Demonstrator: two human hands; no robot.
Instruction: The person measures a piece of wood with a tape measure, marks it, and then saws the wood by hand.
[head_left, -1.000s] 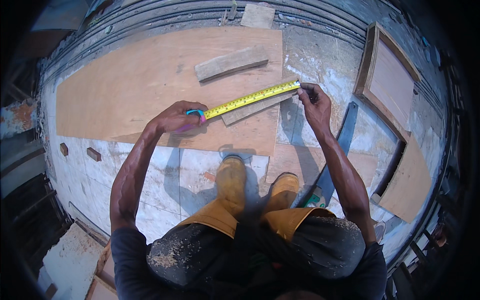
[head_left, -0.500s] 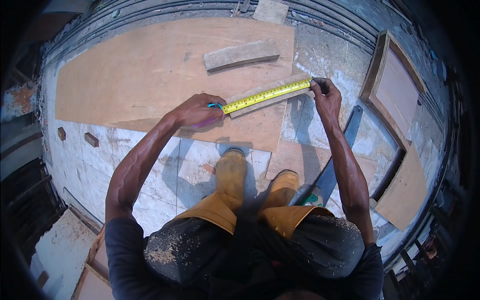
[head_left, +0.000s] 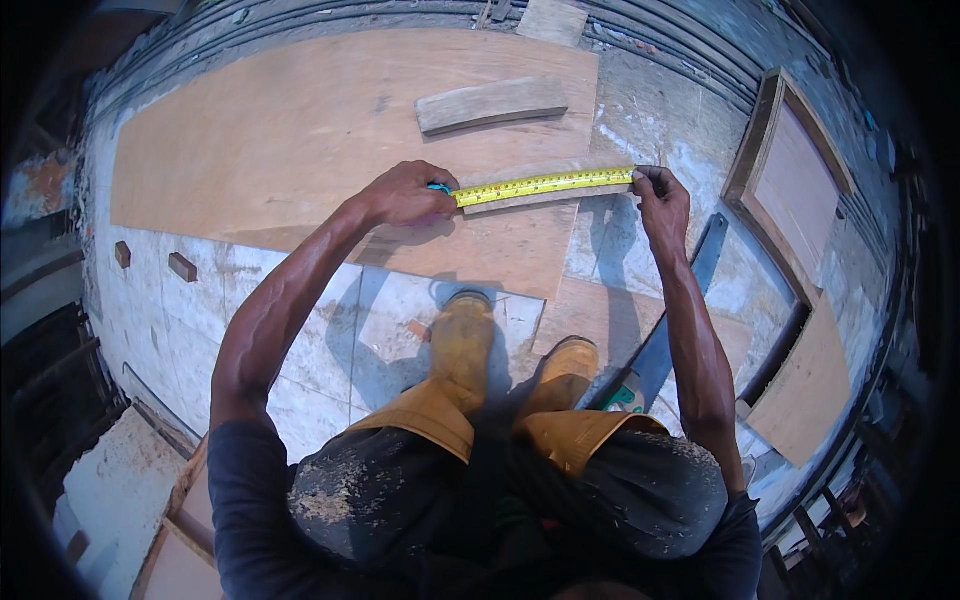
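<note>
Your left hand (head_left: pixel 412 194) is closed around the tape measure (head_left: pixel 545 186); your right hand (head_left: pixel 664 197) pinches its tip, apparently to stretch it over the wooden strip (head_left: pixel 592 164) between them.

Tape blade (head_left: pixel 550 186): we see a smooth, faintly glossy strip.
Large sheet (head_left: pixel 290 130): plywood, smooth and matt to our eyes.
Short block (head_left: pixel 490 106): rough, weathered wood.
Saw blade (head_left: pixel 656 358): we read dull metal.
Boots (head_left: pixel 462 340): matt, scuffed, rubber-like to us.
Trousers (head_left: pixel 350 500): matt cloth, gritty specks.

Plywood (head_left: pixel 300 130) and handsaw (head_left: pixel 655 362) show a woodworking site.
</note>
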